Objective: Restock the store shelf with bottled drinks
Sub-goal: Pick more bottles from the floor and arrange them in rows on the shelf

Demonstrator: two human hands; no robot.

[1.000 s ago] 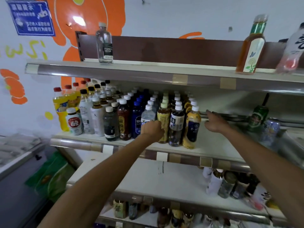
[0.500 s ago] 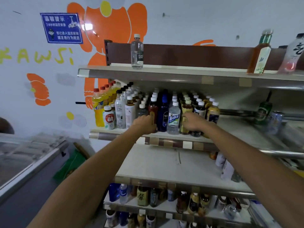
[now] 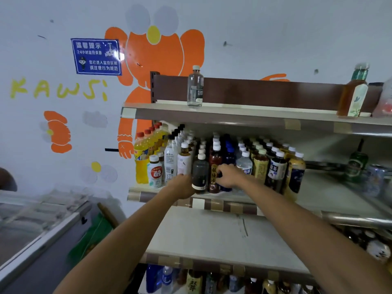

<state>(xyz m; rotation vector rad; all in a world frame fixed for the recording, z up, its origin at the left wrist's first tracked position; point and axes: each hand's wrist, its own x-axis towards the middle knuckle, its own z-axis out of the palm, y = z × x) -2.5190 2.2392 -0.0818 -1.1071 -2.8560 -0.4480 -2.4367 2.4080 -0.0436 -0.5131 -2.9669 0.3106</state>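
Observation:
The second shelf holds several rows of bottled drinks. At its front edge my left hand curls round the base of a dark grey bottle with a white cap. To the right of that bottle stands a brown bottle with a yellow label. My right hand reaches in beside it, fingers curled round a dark blue bottle and touching the brown one. A clear water bottle and tea bottles stand further right.
The top shelf carries a clear soda bottle and an amber bottle. Green cans sit on the right of the second shelf. The third shelf is bare in front. A chest freezer stands at the left.
The view has swung up and right. My right hand moved left from the yellow tea bottle to the dark blue bottle. My left hand shifted to the dark grey bottle's base.

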